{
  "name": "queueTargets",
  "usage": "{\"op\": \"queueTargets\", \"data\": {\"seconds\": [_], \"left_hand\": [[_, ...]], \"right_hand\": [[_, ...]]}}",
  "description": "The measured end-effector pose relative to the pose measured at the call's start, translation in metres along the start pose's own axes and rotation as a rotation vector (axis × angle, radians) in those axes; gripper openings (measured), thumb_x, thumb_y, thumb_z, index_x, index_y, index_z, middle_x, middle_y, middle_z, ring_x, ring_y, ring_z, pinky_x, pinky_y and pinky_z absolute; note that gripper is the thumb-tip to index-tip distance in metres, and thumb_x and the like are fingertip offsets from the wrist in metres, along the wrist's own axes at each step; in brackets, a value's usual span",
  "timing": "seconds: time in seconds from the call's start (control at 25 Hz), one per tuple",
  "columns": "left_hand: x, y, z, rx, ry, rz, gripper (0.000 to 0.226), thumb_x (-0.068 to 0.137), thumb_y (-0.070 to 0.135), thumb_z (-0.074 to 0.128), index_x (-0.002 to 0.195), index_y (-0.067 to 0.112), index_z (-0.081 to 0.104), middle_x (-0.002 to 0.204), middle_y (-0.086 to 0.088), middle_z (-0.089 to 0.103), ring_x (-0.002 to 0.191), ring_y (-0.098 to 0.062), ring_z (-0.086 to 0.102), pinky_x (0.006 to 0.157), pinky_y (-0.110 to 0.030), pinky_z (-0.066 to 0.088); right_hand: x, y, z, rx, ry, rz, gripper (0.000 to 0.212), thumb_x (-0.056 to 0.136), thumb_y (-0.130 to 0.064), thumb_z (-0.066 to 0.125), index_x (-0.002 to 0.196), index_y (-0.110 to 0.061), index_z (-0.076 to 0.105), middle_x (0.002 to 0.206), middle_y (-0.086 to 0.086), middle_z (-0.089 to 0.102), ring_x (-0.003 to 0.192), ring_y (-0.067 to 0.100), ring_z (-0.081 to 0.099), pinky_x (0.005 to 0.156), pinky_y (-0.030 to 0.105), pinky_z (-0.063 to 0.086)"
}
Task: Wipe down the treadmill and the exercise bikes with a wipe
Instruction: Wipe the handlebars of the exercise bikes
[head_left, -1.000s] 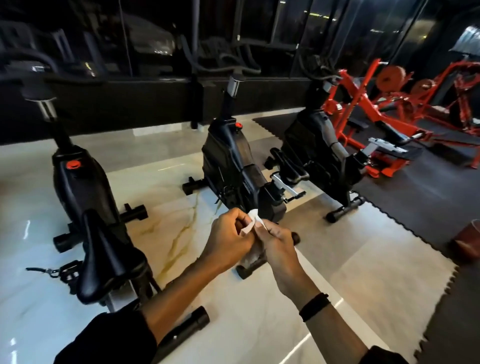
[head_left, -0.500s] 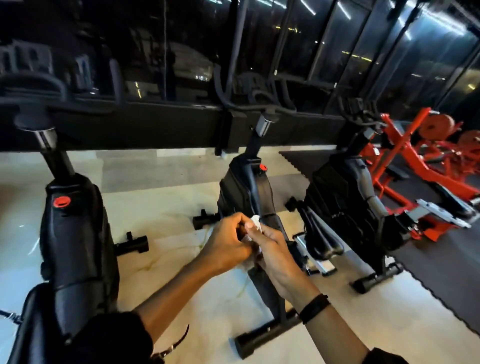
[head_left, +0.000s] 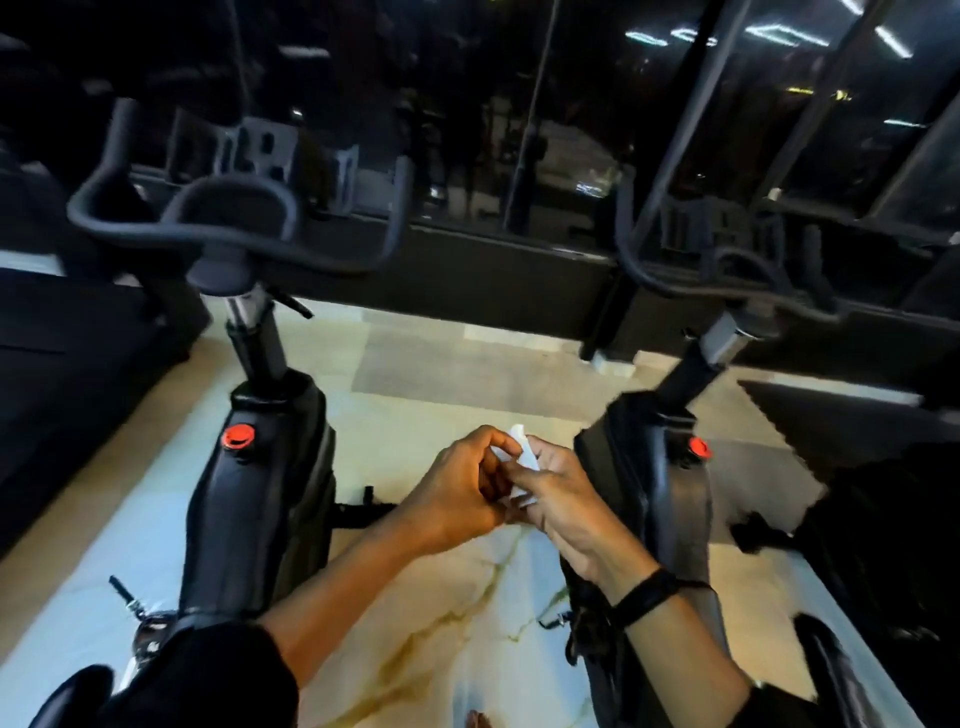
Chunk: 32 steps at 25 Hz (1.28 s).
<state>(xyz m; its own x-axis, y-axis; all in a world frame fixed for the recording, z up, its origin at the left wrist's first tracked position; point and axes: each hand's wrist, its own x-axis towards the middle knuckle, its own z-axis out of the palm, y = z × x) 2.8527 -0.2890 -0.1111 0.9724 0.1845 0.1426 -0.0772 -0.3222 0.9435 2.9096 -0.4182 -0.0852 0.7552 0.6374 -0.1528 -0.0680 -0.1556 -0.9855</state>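
The wipe (head_left: 521, 460) is small, white and crumpled, held above the pale marble floor (head_left: 415, 395) between two black exercise bikes. Left hand (head_left: 457, 499) and right hand (head_left: 563, 506) both pinch it with curled fingers. Left bike (head_left: 260, 483) and right bike (head_left: 660, 499) each carry a red knob

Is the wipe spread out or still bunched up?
Bunched. The wipe is a small crumpled wad pinched between the left hand and right hand, mostly hidden by fingers.
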Motion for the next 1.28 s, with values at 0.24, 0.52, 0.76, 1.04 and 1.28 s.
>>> {"op": "queueTargets", "data": {"seconds": [0.24, 0.52, 0.76, 1.04, 1.28], "left_hand": [[0.113, 0.005, -0.051, 0.081, 0.185, 0.001, 0.046, 0.071, -0.01, 0.075, 0.11, 0.009, 0.058, 0.077, 0.001, 0.062, 0.061, -0.004, 0.06, 0.056, -0.024, 0.051], [0.177, 0.001, -0.106, 0.11, 0.411, -0.071, 0.048, 0.07, -0.012, 0.069, 0.113, 0.008, 0.06, 0.097, -0.009, 0.064, 0.082, -0.025, 0.062, 0.061, -0.024, 0.051], [0.208, -0.04, -0.207, 0.36, 0.862, 0.006, 0.05, 0.067, -0.017, 0.054, 0.092, 0.024, 0.062, 0.089, 0.0, 0.064, 0.071, -0.013, 0.058, 0.066, -0.027, 0.05], [0.239, -0.059, -0.323, 0.729, 0.919, 0.06, 0.031, 0.076, 0.005, 0.067, 0.104, 0.017, 0.062, 0.105, -0.001, 0.058, 0.095, -0.023, 0.056, 0.083, -0.043, 0.049], [0.228, -0.101, -0.355, 0.939, 0.841, -0.078, 0.025, 0.084, 0.006, 0.058, 0.109, 0.009, 0.061, 0.1, -0.008, 0.057, 0.09, -0.028, 0.057, 0.071, -0.039, 0.045]], "right_hand": [[0.142, -0.046, -0.023, -0.026, -0.186, -0.09, 0.022, 0.098, -0.003, 0.054, 0.104, -0.019, 0.067, 0.09, 0.003, 0.071, 0.085, 0.018, 0.066, 0.073, 0.034, 0.055], [0.262, -0.07, -0.017, -0.108, -0.292, -0.063, 0.022, 0.1, -0.011, 0.055, 0.119, -0.019, 0.063, 0.113, 0.007, 0.07, 0.1, 0.024, 0.07, 0.081, 0.044, 0.061], [0.352, -0.099, 0.012, -0.222, -0.102, -0.19, 0.011, 0.095, -0.011, 0.056, 0.092, -0.009, 0.067, 0.092, 0.017, 0.07, 0.081, 0.02, 0.067, 0.074, 0.044, 0.061], [0.498, -0.185, 0.069, -0.943, 0.163, -0.977, 0.04, 0.089, 0.006, 0.047, 0.121, -0.008, 0.068, 0.136, 0.012, 0.059, 0.136, 0.027, 0.045, 0.12, 0.032, 0.022], [0.508, -0.12, 0.067, -1.484, 0.004, -1.091, 0.038, 0.089, -0.019, 0.035, 0.088, -0.009, 0.071, 0.102, 0.006, 0.071, 0.118, 0.027, 0.06, 0.119, 0.055, 0.008]]}}
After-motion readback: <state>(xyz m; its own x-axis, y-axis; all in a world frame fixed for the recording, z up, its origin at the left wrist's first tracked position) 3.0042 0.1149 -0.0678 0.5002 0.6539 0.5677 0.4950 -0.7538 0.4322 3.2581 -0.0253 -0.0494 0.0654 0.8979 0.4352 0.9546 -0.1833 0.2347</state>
